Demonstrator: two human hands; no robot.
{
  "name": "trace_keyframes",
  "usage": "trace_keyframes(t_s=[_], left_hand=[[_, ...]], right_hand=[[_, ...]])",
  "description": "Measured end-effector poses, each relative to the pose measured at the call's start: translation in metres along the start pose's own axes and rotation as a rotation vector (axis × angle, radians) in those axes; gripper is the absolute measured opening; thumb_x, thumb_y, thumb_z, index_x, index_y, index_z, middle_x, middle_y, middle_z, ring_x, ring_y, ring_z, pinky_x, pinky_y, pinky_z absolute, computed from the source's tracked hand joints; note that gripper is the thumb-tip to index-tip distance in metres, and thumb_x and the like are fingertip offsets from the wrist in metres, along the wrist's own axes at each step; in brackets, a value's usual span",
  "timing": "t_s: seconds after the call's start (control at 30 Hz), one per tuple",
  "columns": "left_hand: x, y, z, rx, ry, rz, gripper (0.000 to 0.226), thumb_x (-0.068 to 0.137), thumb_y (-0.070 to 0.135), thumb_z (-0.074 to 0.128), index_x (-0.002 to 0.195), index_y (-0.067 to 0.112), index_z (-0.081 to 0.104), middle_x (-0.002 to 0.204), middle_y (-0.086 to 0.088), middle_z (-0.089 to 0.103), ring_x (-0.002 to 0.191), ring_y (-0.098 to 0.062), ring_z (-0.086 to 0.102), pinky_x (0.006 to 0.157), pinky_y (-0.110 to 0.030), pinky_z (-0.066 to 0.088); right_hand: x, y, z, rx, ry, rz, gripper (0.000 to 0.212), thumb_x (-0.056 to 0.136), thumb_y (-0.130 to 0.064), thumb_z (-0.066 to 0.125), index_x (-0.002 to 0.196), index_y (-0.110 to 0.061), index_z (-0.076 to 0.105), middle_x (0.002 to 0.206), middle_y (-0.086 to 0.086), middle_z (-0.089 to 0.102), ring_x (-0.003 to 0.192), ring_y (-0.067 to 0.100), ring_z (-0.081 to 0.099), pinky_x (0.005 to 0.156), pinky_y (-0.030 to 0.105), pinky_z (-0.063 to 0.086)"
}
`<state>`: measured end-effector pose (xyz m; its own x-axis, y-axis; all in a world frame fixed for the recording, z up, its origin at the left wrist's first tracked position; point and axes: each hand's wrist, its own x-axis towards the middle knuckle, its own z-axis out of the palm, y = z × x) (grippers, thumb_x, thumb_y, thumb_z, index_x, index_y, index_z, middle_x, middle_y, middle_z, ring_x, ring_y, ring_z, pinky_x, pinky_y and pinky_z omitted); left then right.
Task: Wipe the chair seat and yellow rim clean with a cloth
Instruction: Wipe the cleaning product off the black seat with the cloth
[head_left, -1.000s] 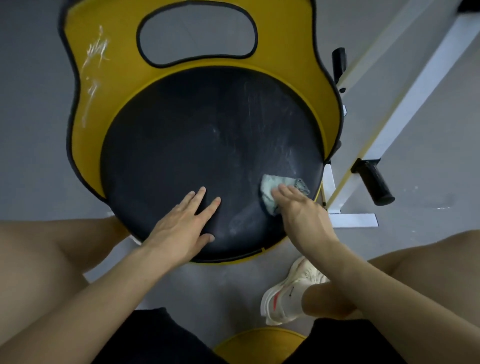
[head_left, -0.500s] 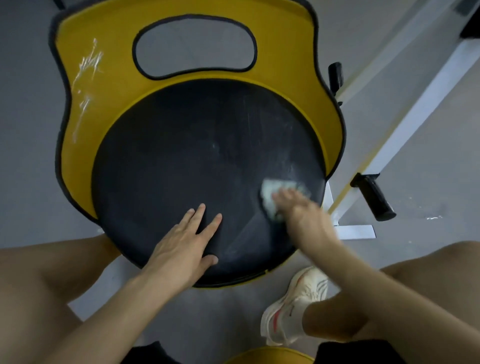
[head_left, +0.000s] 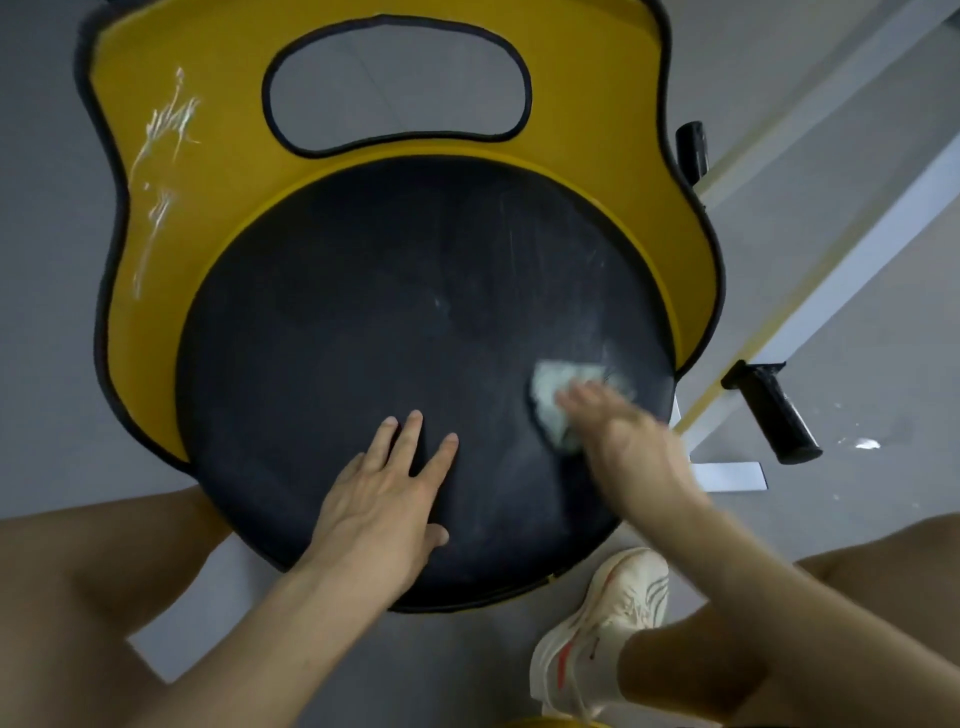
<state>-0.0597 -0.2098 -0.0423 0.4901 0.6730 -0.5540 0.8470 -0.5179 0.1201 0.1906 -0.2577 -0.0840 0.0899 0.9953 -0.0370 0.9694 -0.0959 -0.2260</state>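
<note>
Steadies seat (head_left: 389, 338) near its front edge with flat, spread left hand (head_left: 384, 499); presses cloth (head_left: 550, 395) by seat's right edge under blurred, seemingly straight-fingered right hand (head_left: 623, 441); leaves yellow rim (head_left: 156, 234) smeared white.

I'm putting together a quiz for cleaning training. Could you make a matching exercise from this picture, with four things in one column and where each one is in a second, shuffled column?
Things
1. left hand
2. cloth
3. white streaks
4. sneaker

Places
A. on the yellow rim, left side
B. flat on the black seat, near edge
C. on the grey floor, beside the seat's near edge
D. under the right hand, on the seat's right part

Pairs: 1-B, 2-D, 3-A, 4-C
</note>
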Motion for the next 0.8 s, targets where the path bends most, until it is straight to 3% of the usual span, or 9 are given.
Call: trace_keyframes(t_s=[0.07, 0.2, 0.27, 0.37, 0.47, 0.6, 0.67, 0.73, 0.8], left_hand=[[0.003, -0.002, -0.003, 0.034, -0.003, -0.001, 0.093, 0.098, 0.051, 0.055, 0.157, 0.037, -0.015, 0.163, -0.003, -0.029, 0.152, -0.025, -0.022, 0.125, -0.042, 0.005], [0.01, -0.01, -0.005, 0.024, -0.013, -0.03, 0.105, 0.091, 0.059, 0.06, 0.155, 0.039, -0.021, 0.163, -0.002, -0.032, 0.151, -0.025, -0.024, 0.125, -0.046, -0.003], [0.015, -0.014, -0.008, -0.007, -0.011, -0.049, 0.11, 0.088, 0.062, 0.062, 0.155, 0.039, -0.022, 0.162, -0.002, -0.032, 0.151, -0.025, -0.024, 0.125, -0.045, -0.002], [0.022, -0.017, -0.012, -0.021, -0.019, -0.052, 0.112, 0.086, 0.064, 0.063, 0.156, 0.037, -0.021, 0.162, -0.001, -0.032, 0.152, -0.024, -0.023, 0.125, -0.044, -0.001], [0.024, -0.023, -0.015, -0.03, -0.018, -0.036, 0.108, 0.088, 0.06, 0.063, 0.157, 0.038, -0.017, 0.163, 0.0, -0.03, 0.153, -0.022, -0.02, 0.126, -0.043, 0.002], [0.018, -0.03, -0.02, -0.07, -0.025, -0.07, 0.104, 0.089, 0.055, 0.066, 0.157, 0.042, -0.011, 0.165, 0.001, -0.026, 0.154, -0.022, -0.016, 0.126, -0.043, 0.007], [0.015, -0.031, -0.021, -0.096, -0.032, -0.089, 0.102, 0.089, 0.054, 0.067, 0.158, 0.043, -0.008, 0.166, 0.003, -0.023, 0.154, -0.021, -0.013, 0.125, -0.044, 0.011], [0.012, -0.031, -0.019, -0.125, -0.021, -0.111, 0.101, 0.09, 0.052, 0.068, 0.158, 0.043, -0.006, 0.166, 0.005, -0.021, 0.154, -0.02, -0.012, 0.124, -0.043, 0.015], [0.011, -0.031, -0.013, -0.135, -0.001, -0.116, 0.099, 0.091, 0.051, 0.067, 0.158, 0.043, -0.006, 0.167, 0.006, -0.02, 0.154, -0.018, -0.011, 0.123, -0.043, 0.017]], right_hand=[[0.022, 0.017, -0.019, -0.046, -0.023, 0.185, 0.035, 0.101, -0.016, 0.049, 0.135, -0.023, 0.057, 0.144, -0.003, 0.054, 0.134, 0.02, 0.049, 0.1, 0.036, 0.046], [0.021, -0.006, -0.02, -0.095, 0.052, 0.203, 0.025, 0.094, -0.008, 0.055, 0.117, -0.017, 0.06, 0.119, 0.004, 0.062, 0.11, 0.028, 0.062, 0.074, 0.035, 0.051], [-0.01, -0.041, -0.002, -0.007, 0.037, 0.073, 0.039, 0.081, -0.002, 0.06, 0.117, -0.015, 0.067, 0.119, 0.004, 0.067, 0.111, 0.025, 0.065, 0.083, 0.033, 0.056], [-0.061, -0.089, 0.015, 0.077, -0.074, -0.198, 0.047, 0.081, -0.014, 0.045, 0.121, -0.014, 0.07, 0.127, 0.003, 0.067, 0.12, 0.021, 0.062, 0.098, 0.034, 0.052], [-0.056, -0.074, 0.015, 0.069, -0.132, -0.327, 0.051, 0.082, -0.019, 0.041, 0.125, -0.018, 0.068, 0.132, 0.001, 0.065, 0.124, 0.018, 0.06, 0.102, 0.03, 0.049], [-0.004, -0.006, -0.013, -0.044, -0.104, -0.029, 0.047, 0.09, -0.006, 0.052, 0.134, -0.021, 0.06, 0.142, 0.002, 0.057, 0.132, 0.024, 0.053, 0.102, 0.031, 0.045], [0.007, 0.004, -0.029, -0.059, -0.102, 0.145, 0.034, 0.094, -0.004, 0.054, 0.125, -0.018, 0.061, 0.131, 0.003, 0.06, 0.123, 0.029, 0.057, 0.085, 0.037, 0.05], [-0.006, -0.016, -0.027, -0.118, -0.027, 0.116, 0.028, 0.088, 0.0, 0.056, 0.11, -0.016, 0.06, 0.113, 0.0, 0.061, 0.11, 0.027, 0.061, 0.071, 0.037, 0.05], [-0.039, -0.053, -0.008, -0.06, 0.029, -0.027, 0.038, 0.078, 0.001, 0.054, 0.112, -0.012, 0.067, 0.115, 0.004, 0.067, 0.109, 0.027, 0.064, 0.086, 0.033, 0.053]])
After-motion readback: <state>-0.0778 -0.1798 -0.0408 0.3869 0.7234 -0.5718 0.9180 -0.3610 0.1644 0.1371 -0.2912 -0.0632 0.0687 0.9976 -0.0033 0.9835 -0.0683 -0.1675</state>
